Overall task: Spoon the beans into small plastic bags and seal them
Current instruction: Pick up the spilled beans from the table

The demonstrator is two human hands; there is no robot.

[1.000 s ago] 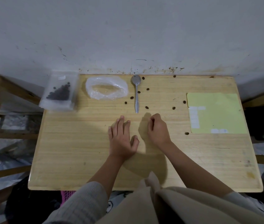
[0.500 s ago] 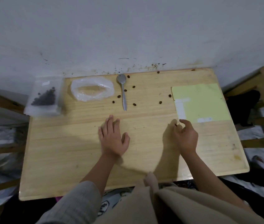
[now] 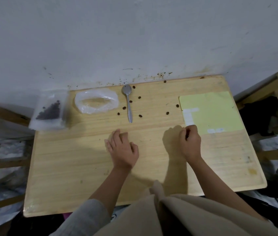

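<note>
On the wooden table (image 3: 76,167), the left hand (image 3: 122,150) is lying flat with fingers spread, while the right hand (image 3: 190,142) is curling by the yellow sheet (image 3: 216,109); whether it is pinching anything I cannot tell. Loose beans (image 3: 140,115) are lying around the spoon (image 3: 128,103), beside an open plastic bag (image 3: 96,102), and a bag of beans (image 3: 49,111) is sitting at the far left edge.

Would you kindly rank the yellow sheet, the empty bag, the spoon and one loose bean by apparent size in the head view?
1. Yellow sheet
2. Empty bag
3. Spoon, thinner than the bag
4. Bean
</note>
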